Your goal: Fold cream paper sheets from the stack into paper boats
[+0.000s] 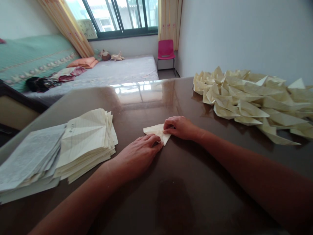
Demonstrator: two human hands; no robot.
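A small folded piece of cream paper [156, 129] lies on the glossy brown table [190, 182] in front of me. My left hand [140, 151] rests over its near edge, fingers curled and the thumb pressed to the paper. At the paper's right side, my right hand [181, 127] pinches the edge between thumb and fingertips. Parts of the paper are hidden under my fingers.
To the left stand a stack of creased cream sheets [84, 140] and a pile of greyish printed papers [31, 156]. Many folded paper boats [244, 98] cover the table's far right. Beyond are a bed [132, 70] and a pink chair [166, 49].
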